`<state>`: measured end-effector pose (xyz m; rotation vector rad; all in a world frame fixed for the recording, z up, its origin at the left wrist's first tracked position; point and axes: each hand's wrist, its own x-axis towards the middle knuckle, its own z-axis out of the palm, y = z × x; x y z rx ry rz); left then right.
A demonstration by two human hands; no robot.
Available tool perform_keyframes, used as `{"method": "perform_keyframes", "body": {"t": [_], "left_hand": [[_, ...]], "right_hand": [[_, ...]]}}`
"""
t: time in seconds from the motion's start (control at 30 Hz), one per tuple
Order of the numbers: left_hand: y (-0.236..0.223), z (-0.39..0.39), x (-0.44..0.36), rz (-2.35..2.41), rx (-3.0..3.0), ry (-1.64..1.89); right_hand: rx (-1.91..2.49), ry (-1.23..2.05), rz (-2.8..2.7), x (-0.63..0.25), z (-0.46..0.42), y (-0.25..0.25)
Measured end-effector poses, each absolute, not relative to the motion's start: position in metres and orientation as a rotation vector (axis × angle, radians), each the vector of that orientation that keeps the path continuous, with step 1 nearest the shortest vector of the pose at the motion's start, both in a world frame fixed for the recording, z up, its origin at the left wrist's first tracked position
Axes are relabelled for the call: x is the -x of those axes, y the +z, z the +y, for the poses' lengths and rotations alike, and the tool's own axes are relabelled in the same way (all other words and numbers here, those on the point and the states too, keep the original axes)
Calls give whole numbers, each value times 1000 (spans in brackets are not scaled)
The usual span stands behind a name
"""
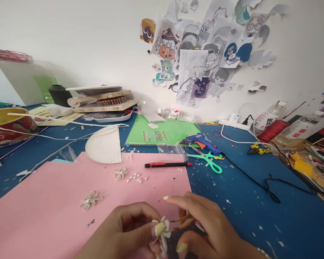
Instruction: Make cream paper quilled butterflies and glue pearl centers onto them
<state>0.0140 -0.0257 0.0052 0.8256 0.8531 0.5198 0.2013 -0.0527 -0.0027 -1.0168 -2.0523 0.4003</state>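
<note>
My left hand (135, 230) pinches a small white curled-cord ornament (163, 230) between thumb and fingers at the bottom centre. Close against it on the right, my right hand (207, 223) grips brown-gold tweezers (185, 220), their two thin arms pointing at the ornament. Its index finger stretches out above them. Two similar pieces lie on the pink sheet (51, 212): a cord knot with a pearl (90, 200) and a smaller cord knot (120, 173). Loose white pearls (137, 177) are scattered beside the smaller one.
A red-and-black pen (167, 164) lies across the pink sheet's far edge. Beyond are green scissors (209, 160), a blue glue gun (202, 141) with a black cable, a green sheet (151, 126) with coloured gems, and a white half-round piece (105, 145). Scraps dot the blue table (232, 226).
</note>
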Motion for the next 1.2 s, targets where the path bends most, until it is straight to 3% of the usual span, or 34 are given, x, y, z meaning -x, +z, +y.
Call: {"method": "perform_keyframes", "body": {"t": [1.2], "left_hand": [[12,-30,-6,793,-870,352]], "right_hand": [[860,525,-2203,-203,-53,5]]}}
